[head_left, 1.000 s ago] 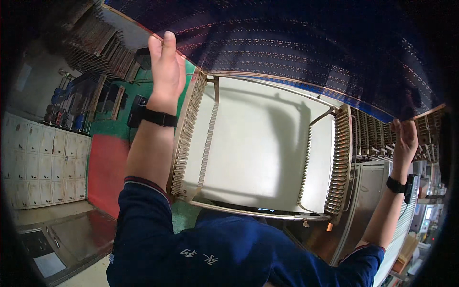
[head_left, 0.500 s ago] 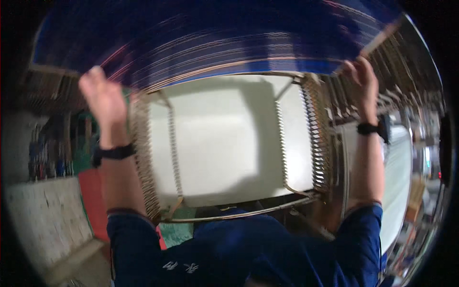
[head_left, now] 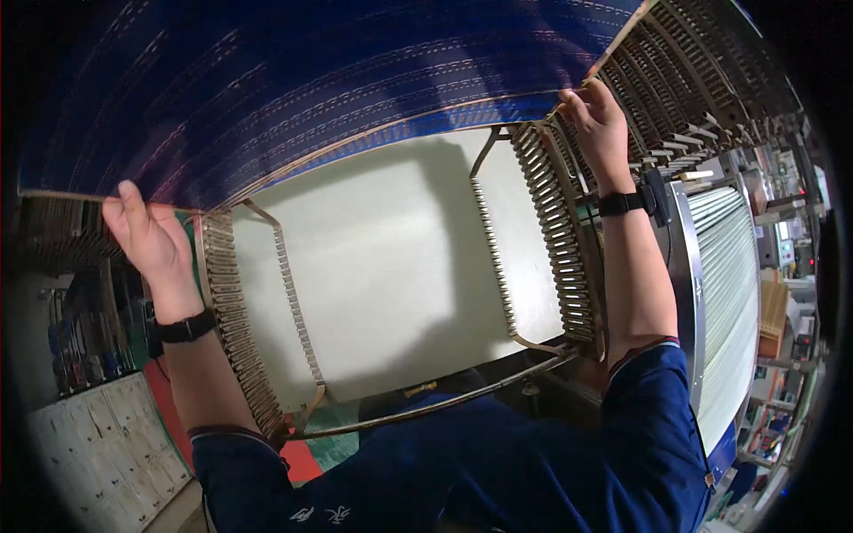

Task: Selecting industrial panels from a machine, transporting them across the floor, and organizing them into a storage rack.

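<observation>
A wide, dark blue sheet with rows of fine dashed lines and a thin tan edge spans the top of the view. My left hand holds its near edge at the left, palm turned up, thumb side against the rim. Near the right corner, my right hand pinches the same sheet between thumb and fingers. Below the sheet is a metal rack with a coil-like row of slats on its left side and another on its right. A pale, smooth panel shows between them.
A curved metal bar crosses in front of my body. More stacked slats rise at the upper right, beside a stack of whitish layers. To the left are a spotted light board and a rack of hanging tools.
Both hands and the sheet appear farther left, with the left hand lower in view. The rack also shifts left, so the view itself has turned. Blurring has lessened.
</observation>
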Tool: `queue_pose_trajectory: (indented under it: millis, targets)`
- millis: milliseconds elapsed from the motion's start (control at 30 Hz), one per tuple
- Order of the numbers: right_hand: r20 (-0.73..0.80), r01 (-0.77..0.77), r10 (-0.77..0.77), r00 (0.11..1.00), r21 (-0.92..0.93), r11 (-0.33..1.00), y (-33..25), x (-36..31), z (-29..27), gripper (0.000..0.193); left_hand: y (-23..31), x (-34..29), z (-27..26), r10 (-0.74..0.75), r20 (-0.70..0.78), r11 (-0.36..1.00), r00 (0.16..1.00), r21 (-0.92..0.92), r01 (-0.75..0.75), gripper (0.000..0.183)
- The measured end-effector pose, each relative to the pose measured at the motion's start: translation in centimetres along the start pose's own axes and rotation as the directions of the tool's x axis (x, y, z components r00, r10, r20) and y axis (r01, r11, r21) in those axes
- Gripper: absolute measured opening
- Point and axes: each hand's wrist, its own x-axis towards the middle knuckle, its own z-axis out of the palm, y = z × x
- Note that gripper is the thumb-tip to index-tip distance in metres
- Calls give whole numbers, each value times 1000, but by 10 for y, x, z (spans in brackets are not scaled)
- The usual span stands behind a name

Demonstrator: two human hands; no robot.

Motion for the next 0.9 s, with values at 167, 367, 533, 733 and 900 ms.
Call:
queue_pose_trajectory:
  millis: [167,367,533,733,900]
  targets:
    - [-179,-10,33,983,129,992,-12,-10,33,37,-4,5,-1,1,-9,1000,1000,3,-1,15]
    - [-417,27,48,908,172,985,6,-11,70,35,-1,3,-5,-16,-32,999,999,36,17,14]
    - [-704,53,52,708,126,991,44,-1,90,35,1,0,7,13,-61,996,998,93,-7,14]
    - [-636,183,129,761,401,898,12,-11,97,32,3,-1,5,13,-49,996,999,87,-9,19]
    - [-534,152,84,841,382,912,-9,-20,81,32,7,1,12,-6,-32,1000,999,21,7,21]
